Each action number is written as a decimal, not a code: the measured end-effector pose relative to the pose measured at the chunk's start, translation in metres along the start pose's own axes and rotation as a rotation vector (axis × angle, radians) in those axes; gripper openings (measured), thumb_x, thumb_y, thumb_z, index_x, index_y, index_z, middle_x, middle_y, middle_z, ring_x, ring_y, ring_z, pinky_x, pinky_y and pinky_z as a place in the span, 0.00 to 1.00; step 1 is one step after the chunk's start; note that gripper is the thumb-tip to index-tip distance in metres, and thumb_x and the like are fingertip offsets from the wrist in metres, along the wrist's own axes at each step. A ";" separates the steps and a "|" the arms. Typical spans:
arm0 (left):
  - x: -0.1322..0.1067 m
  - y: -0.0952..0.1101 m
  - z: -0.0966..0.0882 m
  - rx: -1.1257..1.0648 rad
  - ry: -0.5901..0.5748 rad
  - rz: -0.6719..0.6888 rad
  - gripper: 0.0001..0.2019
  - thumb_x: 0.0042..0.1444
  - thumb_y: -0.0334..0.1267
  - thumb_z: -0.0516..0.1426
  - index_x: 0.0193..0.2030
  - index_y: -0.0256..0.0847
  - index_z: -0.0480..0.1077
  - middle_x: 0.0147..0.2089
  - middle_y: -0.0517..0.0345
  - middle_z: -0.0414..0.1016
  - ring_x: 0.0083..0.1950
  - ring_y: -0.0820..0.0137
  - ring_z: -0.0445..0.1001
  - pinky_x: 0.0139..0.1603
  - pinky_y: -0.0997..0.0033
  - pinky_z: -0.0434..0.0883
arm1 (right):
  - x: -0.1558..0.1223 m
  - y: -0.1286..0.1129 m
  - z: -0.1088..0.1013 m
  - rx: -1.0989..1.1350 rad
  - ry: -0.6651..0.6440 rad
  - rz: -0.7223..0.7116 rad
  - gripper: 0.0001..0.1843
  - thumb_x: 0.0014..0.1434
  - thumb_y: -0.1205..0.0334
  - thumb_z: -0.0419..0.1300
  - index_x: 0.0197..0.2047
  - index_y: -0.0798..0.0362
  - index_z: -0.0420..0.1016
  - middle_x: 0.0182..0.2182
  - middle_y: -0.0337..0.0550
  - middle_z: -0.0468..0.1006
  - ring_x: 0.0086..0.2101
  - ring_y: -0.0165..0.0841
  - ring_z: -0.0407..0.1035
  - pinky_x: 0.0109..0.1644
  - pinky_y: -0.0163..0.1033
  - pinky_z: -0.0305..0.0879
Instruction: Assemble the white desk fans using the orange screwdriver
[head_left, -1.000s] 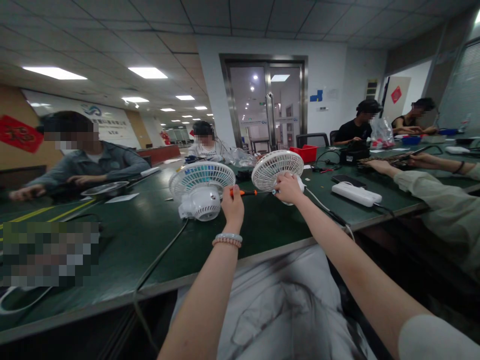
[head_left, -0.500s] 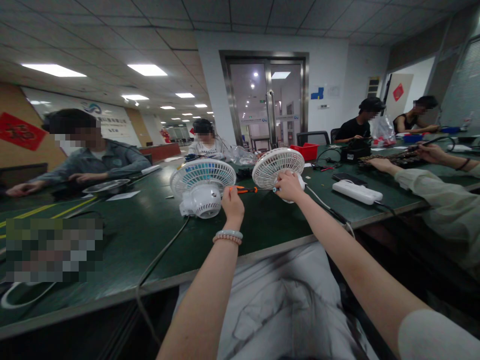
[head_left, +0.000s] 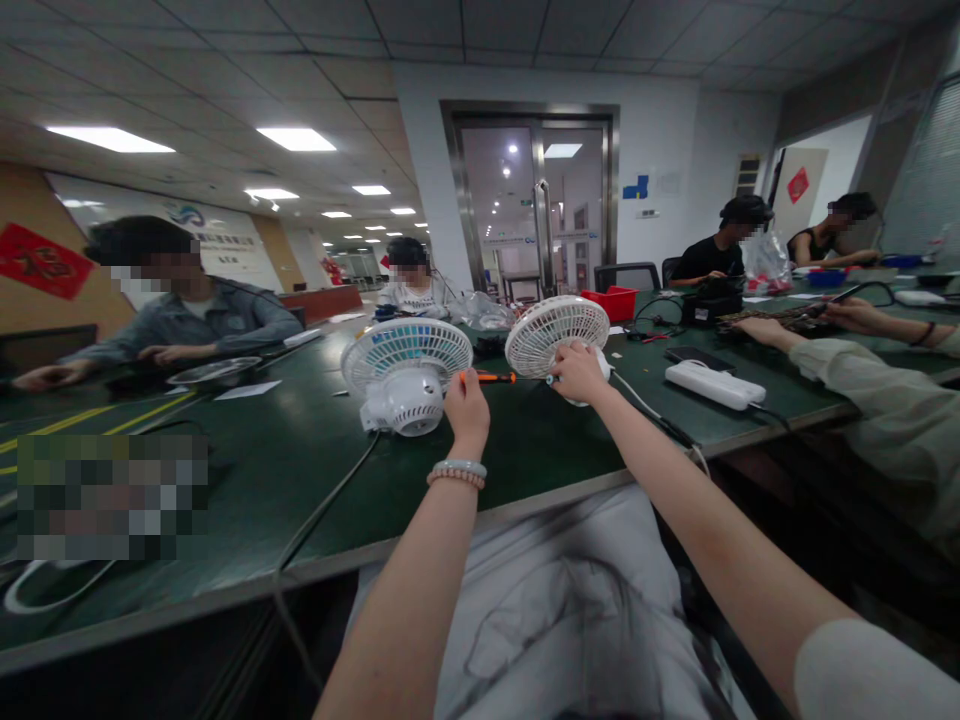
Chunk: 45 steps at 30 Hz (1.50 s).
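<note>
My left hand (head_left: pixel 466 408) is closed around the handle of an orange and black screwdriver (head_left: pixel 495 378). Its thin shaft points right, towards the base of a small white fan (head_left: pixel 559 328). My right hand (head_left: pixel 577 372) grips that fan's white housing, with a small light-blue piece (head_left: pixel 553 379) at the fingertips. Whether the screwdriver's tip touches this piece, I cannot tell. Just left of my left hand, a second white fan (head_left: pixel 405 385) lies with its motor housing towards me and its cable running over the table edge.
On the green table (head_left: pixel 300 480), a white power strip (head_left: pixel 715 384) and a dark phone (head_left: pixel 701 358) lie to the right. A red bin (head_left: pixel 611 303) stands behind the fans. At right, a co-worker's hands (head_left: pixel 761 330) handle a circuit board; other people sit around the table.
My hands, the screwdriver and both fans stay almost in place. At the right, the co-worker's far hand has shifted slightly left with a dark tool.
</note>
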<state>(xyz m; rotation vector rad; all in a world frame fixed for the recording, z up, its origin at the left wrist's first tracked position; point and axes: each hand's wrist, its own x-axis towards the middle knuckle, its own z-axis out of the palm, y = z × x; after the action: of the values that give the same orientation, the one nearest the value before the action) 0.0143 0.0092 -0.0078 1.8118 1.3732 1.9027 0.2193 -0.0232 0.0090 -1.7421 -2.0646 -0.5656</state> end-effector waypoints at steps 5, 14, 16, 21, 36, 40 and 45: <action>0.000 0.000 0.000 -0.024 -0.008 -0.009 0.16 0.58 0.48 0.44 0.26 0.40 0.61 0.23 0.61 0.62 0.29 0.72 0.61 0.31 0.72 0.57 | 0.000 0.001 0.001 -0.002 0.000 -0.004 0.14 0.54 0.55 0.53 0.38 0.47 0.78 0.46 0.45 0.67 0.47 0.43 0.53 0.46 0.49 0.49; -0.001 0.002 -0.001 0.004 -0.010 0.002 0.16 0.58 0.47 0.44 0.25 0.41 0.58 0.22 0.62 0.60 0.26 0.73 0.59 0.30 0.72 0.55 | 0.000 0.000 0.001 -0.012 0.015 -0.014 0.14 0.54 0.54 0.53 0.37 0.47 0.78 0.46 0.45 0.67 0.46 0.43 0.53 0.45 0.48 0.49; -0.001 0.003 -0.002 0.012 -0.011 0.006 0.16 0.59 0.47 0.44 0.25 0.41 0.58 0.22 0.63 0.59 0.26 0.73 0.59 0.30 0.72 0.55 | 0.000 0.000 0.001 -0.016 0.009 -0.010 0.14 0.54 0.54 0.53 0.37 0.47 0.78 0.46 0.45 0.67 0.46 0.43 0.53 0.46 0.48 0.49; 0.000 0.002 -0.001 0.034 -0.001 0.000 0.16 0.59 0.47 0.43 0.25 0.41 0.58 0.23 0.62 0.60 0.27 0.73 0.59 0.31 0.71 0.56 | 0.001 0.001 0.001 -0.006 0.014 -0.014 0.14 0.54 0.54 0.53 0.37 0.47 0.78 0.45 0.45 0.67 0.46 0.43 0.53 0.46 0.48 0.48; 0.001 -0.006 0.003 -0.099 -0.003 -0.062 0.14 0.58 0.46 0.42 0.29 0.41 0.61 0.24 0.59 0.62 0.29 0.70 0.64 0.33 0.68 0.62 | 0.000 -0.001 -0.001 -0.005 -0.002 -0.003 0.14 0.54 0.54 0.54 0.38 0.46 0.78 0.47 0.45 0.67 0.47 0.43 0.53 0.47 0.49 0.48; 0.001 -0.002 0.003 -0.109 0.014 -0.024 0.14 0.58 0.44 0.43 0.31 0.41 0.63 0.28 0.56 0.65 0.34 0.68 0.66 0.37 0.67 0.64 | 0.000 0.000 0.000 -0.004 0.005 -0.007 0.14 0.54 0.55 0.53 0.38 0.47 0.77 0.46 0.46 0.67 0.47 0.43 0.53 0.47 0.49 0.49; 0.002 -0.001 0.002 -0.091 0.009 -0.008 0.13 0.58 0.43 0.43 0.33 0.41 0.64 0.30 0.56 0.66 0.37 0.68 0.67 0.40 0.67 0.64 | 0.000 0.001 0.002 -0.005 0.019 -0.013 0.14 0.53 0.54 0.53 0.38 0.46 0.77 0.46 0.45 0.67 0.47 0.43 0.53 0.46 0.48 0.48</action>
<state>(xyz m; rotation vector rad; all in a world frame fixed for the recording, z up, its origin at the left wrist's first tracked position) 0.0154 0.0120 -0.0076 1.7550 1.2726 1.9378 0.2202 -0.0218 0.0075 -1.7206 -2.0649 -0.5892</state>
